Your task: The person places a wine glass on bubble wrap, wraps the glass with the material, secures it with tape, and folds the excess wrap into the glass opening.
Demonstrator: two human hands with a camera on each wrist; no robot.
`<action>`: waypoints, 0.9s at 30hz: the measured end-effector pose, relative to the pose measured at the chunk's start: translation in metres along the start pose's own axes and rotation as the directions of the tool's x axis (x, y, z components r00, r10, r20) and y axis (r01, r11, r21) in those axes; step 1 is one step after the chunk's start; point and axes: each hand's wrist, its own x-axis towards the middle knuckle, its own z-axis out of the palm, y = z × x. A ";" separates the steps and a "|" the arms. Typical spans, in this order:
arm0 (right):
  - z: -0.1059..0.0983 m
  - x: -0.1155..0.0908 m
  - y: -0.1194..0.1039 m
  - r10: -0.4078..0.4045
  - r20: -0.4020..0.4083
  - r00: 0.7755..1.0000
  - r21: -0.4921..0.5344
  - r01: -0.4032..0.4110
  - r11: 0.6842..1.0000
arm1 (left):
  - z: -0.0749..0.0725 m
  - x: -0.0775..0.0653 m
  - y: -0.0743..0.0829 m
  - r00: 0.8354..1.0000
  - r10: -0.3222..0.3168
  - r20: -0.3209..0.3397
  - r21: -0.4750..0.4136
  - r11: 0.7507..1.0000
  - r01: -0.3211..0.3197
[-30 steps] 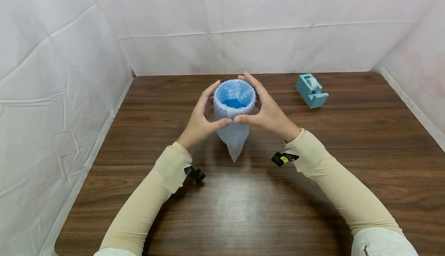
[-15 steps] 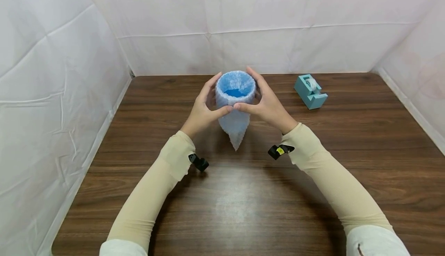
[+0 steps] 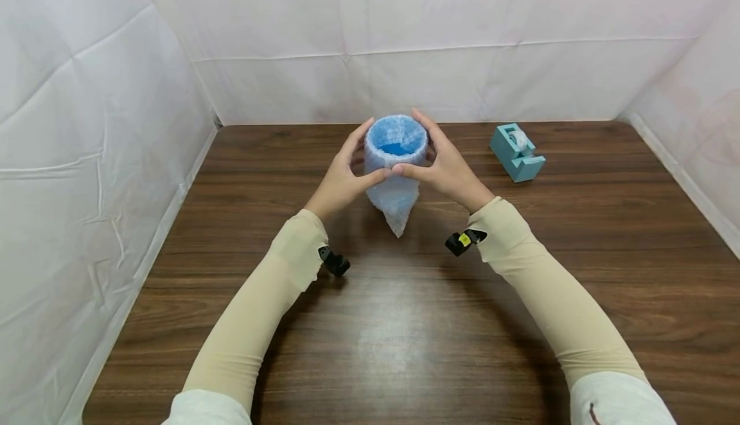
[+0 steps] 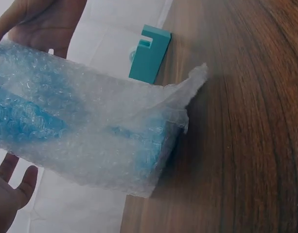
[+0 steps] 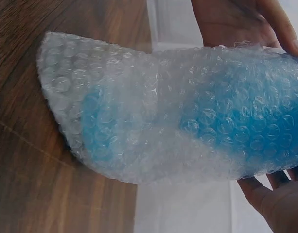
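Note:
Both hands hold a blue cylindrical item wrapped in clear bubble wrap [image 3: 393, 194], upright and with its round top facing up. My left hand [image 3: 341, 184] curves round its left side, and my right hand [image 3: 448, 168] curves round the right. The thumbs nearly meet across the front, just below the rim; most fingers are hidden behind the roll. A pointed flap of the wrap [image 5: 66, 82] sticks out at the bottom, close over the table. Through the layers in the left wrist view, blue patches show, and the lower end [image 4: 158, 145] looks loosely folded.
A teal tape dispenser [image 3: 517, 152] with a roll of clear tape stands at the back right of the brown wooden table [image 3: 393, 341]. White sheeting [image 3: 370, 85] hangs behind the table and along both sides.
Both hands have carried the wrapped item away from me toward the back of the table and slightly to the right. Their hold looks the same. The tape dispenser has not moved.

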 end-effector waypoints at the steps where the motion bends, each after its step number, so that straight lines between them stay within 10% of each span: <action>1: 0.000 0.000 0.001 0.010 0.002 1.000 0.000 -0.010 1.000 | 0.001 0.000 -0.001 1.000 -0.014 0.008 0.001 1.000 0.014; 12: -0.001 0.008 0.016 0.094 -0.009 0.996 0.002 -0.094 0.996 | 0.002 0.017 -0.035 0.997 -0.076 0.024 -0.009 0.997 0.076; 27: 0.001 0.029 0.027 0.117 -0.006 0.993 -0.001 -0.117 0.993 | -0.007 0.030 -0.042 0.996 -0.082 0.034 0.012 0.997 0.082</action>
